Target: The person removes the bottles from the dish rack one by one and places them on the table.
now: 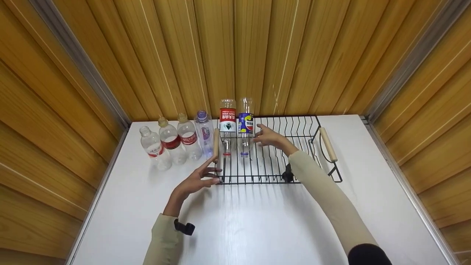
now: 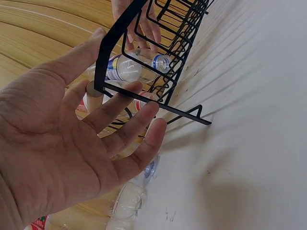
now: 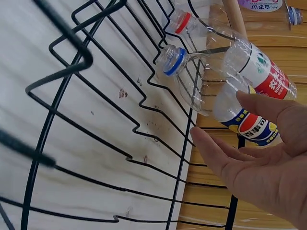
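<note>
Two clear bottles lie neck down in the black wire rack (image 1: 270,179): one with a red and white label (image 1: 227,119), the other with a blue and yellow label (image 1: 245,123). My left hand (image 1: 195,181) is at the rack's front left corner, fingers spread and holding nothing, below the left wooden handle (image 1: 216,145); whether the fingertips touch the wire I cannot tell. Beside the blue-labelled bottle (image 3: 249,125), my right hand (image 3: 268,153) has its fingers extended and loosely bent, not gripping it. In the left wrist view, the left palm (image 2: 62,139) faces the camera.
Several clear bottles stand upright left of the rack, among them one with a white and red label (image 1: 156,149) and a purplish one (image 1: 204,134). A second wooden handle (image 1: 328,144) is on the rack's right side. Wood-patterned panels (image 1: 250,55) enclose the white table (image 1: 235,221).
</note>
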Motion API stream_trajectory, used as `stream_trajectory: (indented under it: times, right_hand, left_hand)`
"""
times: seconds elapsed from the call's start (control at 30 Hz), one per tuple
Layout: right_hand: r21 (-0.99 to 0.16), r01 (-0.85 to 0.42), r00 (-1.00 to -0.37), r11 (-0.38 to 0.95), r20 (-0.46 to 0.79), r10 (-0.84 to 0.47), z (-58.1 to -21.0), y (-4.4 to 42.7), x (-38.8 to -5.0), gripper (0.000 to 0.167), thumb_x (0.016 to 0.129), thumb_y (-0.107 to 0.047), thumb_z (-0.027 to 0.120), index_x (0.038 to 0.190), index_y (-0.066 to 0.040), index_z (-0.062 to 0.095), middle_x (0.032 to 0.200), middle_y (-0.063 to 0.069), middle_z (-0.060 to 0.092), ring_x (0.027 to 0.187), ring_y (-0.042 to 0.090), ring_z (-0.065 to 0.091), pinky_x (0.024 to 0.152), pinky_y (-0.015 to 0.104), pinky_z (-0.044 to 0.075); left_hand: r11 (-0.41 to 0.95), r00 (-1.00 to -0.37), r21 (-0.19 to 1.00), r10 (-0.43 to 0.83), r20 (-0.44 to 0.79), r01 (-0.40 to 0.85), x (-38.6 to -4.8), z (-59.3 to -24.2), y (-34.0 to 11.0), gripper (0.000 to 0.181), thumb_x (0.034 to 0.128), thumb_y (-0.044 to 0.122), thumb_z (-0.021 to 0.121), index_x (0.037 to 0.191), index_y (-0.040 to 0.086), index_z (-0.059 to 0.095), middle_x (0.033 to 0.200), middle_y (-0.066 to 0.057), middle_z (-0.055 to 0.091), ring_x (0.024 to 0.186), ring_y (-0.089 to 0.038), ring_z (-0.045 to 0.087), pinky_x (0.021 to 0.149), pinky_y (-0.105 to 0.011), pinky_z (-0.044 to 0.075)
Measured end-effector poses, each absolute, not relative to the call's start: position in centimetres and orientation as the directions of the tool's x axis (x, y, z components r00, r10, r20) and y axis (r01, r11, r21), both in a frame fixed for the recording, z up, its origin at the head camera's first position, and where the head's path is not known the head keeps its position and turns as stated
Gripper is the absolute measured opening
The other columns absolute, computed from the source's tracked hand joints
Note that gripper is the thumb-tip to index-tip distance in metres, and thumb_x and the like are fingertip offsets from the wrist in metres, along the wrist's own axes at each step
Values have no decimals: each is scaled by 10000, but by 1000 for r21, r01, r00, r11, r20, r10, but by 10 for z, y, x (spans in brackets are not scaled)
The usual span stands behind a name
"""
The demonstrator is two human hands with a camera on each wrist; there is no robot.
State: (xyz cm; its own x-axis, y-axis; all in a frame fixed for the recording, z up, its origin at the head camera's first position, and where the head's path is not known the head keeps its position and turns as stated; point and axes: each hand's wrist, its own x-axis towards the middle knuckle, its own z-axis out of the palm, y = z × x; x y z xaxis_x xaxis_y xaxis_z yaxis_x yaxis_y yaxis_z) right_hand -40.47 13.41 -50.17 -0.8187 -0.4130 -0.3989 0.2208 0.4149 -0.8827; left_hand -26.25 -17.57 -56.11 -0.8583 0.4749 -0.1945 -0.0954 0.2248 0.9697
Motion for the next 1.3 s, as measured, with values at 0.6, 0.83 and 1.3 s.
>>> stream_trajectory:
  times: [0.6,0.83,1.3]
  right_hand:
    - [-901,317,-778,295,-425,-462,-516,109,-411,880,947,45,632,1606,-92,64,1567,290,358,1440,444,411,1196,589,355]
    - [-894,304,-793,329,-429,-433,-519,107,-410,861,939,-16,690,1558,-87,95,1506,267,427,1333,382,509,1153,549,425]
    - [-917,319,-795,240,-397,-460,-509,121,-404,925,951,22,655,1600,-116,11,1488,310,430,1385,492,465,1139,560,442]
  left_hand:
    - [207,-856,976,492,-159,-62,-263,-566,-177,852,985,111,665,1649,305,169,1572,-210,448,1399,-442,473,1004,-600,506]
    - [206,-857,976,488,-165,-71,-263,-565,-177,864,973,162,699,1646,317,179,1590,-209,416,1416,-439,448,981,-568,513]
    - [199,-853,978,498,-159,-66,-263,-564,-177,861,979,167,692,1647,315,171,1613,-227,369,1426,-452,439,1017,-637,486]
